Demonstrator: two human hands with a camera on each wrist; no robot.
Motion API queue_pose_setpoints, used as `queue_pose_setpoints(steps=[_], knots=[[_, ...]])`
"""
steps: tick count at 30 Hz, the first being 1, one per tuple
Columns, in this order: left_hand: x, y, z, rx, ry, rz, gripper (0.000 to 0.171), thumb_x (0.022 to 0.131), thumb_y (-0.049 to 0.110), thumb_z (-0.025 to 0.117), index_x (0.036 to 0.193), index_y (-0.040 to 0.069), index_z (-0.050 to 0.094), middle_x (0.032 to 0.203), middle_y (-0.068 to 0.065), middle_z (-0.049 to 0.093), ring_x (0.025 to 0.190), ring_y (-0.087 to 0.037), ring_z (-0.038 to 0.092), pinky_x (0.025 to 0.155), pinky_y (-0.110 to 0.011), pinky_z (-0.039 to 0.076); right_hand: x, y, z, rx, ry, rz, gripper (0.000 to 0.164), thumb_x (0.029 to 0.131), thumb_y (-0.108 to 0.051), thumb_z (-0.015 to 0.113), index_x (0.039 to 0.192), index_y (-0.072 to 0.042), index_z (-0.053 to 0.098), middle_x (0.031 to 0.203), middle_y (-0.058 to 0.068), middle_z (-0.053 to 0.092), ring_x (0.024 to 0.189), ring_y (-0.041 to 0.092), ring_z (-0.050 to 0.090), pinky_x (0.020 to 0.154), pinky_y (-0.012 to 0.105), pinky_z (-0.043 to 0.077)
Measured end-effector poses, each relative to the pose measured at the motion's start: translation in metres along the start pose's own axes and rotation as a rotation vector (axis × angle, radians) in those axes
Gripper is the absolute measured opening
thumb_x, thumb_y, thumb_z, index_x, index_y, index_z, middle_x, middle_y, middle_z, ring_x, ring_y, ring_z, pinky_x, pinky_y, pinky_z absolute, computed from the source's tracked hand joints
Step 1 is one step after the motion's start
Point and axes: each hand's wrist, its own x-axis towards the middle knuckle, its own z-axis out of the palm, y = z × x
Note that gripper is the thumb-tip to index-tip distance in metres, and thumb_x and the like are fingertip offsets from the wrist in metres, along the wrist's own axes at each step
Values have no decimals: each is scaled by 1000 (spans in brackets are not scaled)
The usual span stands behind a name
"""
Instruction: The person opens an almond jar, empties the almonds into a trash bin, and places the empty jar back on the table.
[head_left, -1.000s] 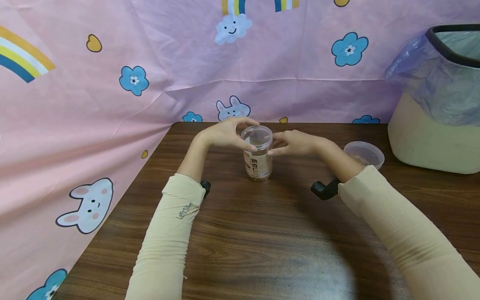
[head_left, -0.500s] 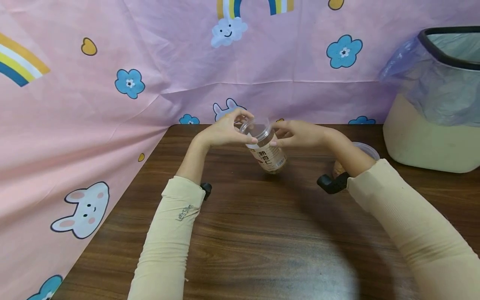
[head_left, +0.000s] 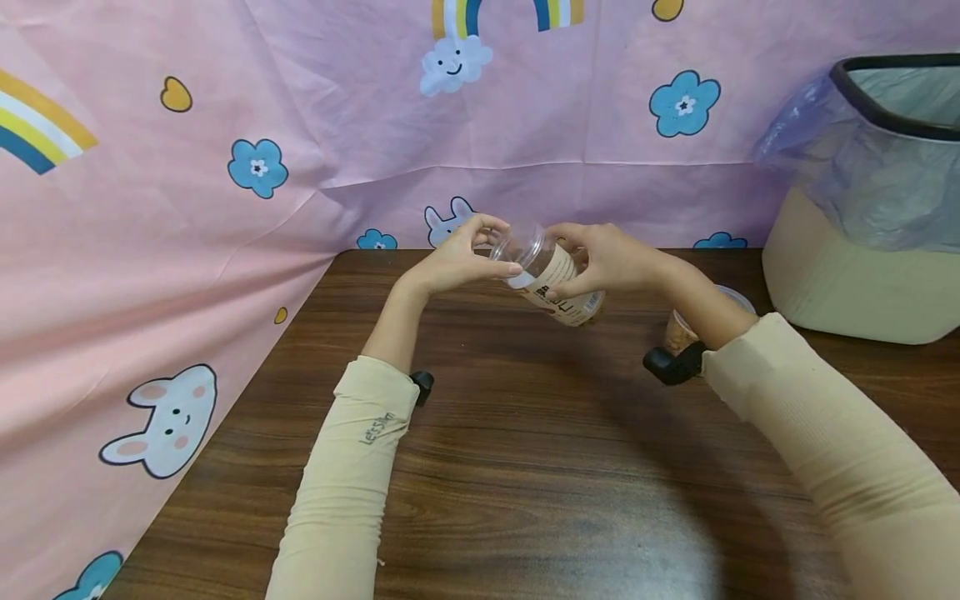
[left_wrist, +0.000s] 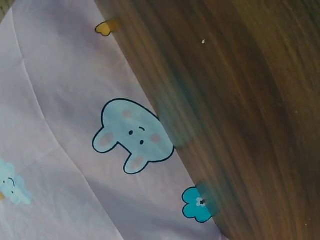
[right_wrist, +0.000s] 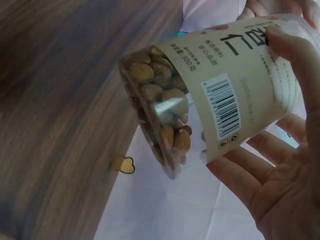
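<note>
A clear plastic jar of almonds (head_left: 564, 287), with a cream printed label, is tilted above the table, its base to the right and its top end up-left. My right hand (head_left: 611, 254) grips it round the middle; in the right wrist view the thumb lies over the label and fingers pass beneath. My left hand (head_left: 461, 254) holds the clear top end between thumb and fingers. Whether that end is a lid or the bare rim is hard to tell. Almonds (right_wrist: 162, 95) show gathered near the base.
A round clear tub (head_left: 678, 333) with light brown contents stands right, partly behind my right forearm. Further right is a cream bin (head_left: 847, 275) with a plastic liner (head_left: 877, 183). Printed pink cloth (head_left: 375, 125) borders the brown wooden table (head_left: 525, 467) behind and left.
The jar has gone from upright on the table to lifted and strongly tilted, its base swinging right. My right hand has wrapped further round its body; my left stays at the top end.
</note>
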Motion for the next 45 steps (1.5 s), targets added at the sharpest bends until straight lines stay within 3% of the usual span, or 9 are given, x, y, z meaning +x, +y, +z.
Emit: queue_pose_setpoints(steps=[8,13,18,26,31,34,40,42,45], knots=[[-2,7,6,-60,-121,15,67,79,17,71,134,11,33,129,-13,42,109,-25,53,86,-36,45,-1,0,-14,-199,-40,-22,73,70,-32,77,131,-7,46,101,13,64,84,20,62,71,37,49],[-11,29,9,-27,-180,137,80,75,4,73,142,13,30,135,-17,37,117,-34,46,93,-42,41,-3,-2,-25,-291,-90,-6,75,70,-33,77,131,-4,46,102,15,65,83,21,61,73,38,48],[-5,29,13,-21,-167,218,78,73,-1,75,140,5,34,133,-17,41,114,-36,48,91,-44,42,-4,-3,-32,-307,-130,38,79,70,-35,77,133,-3,43,105,16,64,88,23,60,75,39,47],[16,9,17,6,-86,129,66,73,18,78,131,23,47,114,-10,54,94,-25,61,77,-34,49,-6,1,-39,-308,-165,57,77,72,-37,76,134,-5,43,109,16,62,91,24,60,75,39,48],[20,8,20,82,-28,64,56,78,28,74,128,22,50,98,-10,60,89,-18,61,77,-33,49,-6,3,-40,-335,-157,20,74,72,-37,76,131,-4,46,107,17,63,88,25,62,74,40,49],[19,11,20,111,-49,43,60,80,30,71,133,22,44,106,-10,60,95,-17,60,80,-33,47,-5,3,-41,-343,-163,19,75,73,-37,75,132,-3,45,107,18,63,88,25,62,74,40,49],[10,25,18,76,-134,185,87,72,14,78,144,19,29,137,-10,39,121,-22,44,97,-42,36,-5,2,-45,-352,-175,53,81,72,-40,76,134,-1,43,107,17,63,91,25,60,78,41,47],[7,30,18,74,-145,246,84,72,6,78,142,12,32,137,-11,40,123,-25,41,99,-44,33,-5,1,-47,-351,-183,62,82,71,-41,76,135,-1,42,108,17,63,93,26,60,80,41,47],[7,32,17,21,-170,231,75,74,3,74,139,8,37,133,-14,44,120,-29,45,95,-42,38,-5,0,-48,-347,-193,67,82,71,-41,76,134,-1,42,109,18,62,93,26,60,80,41,47]])
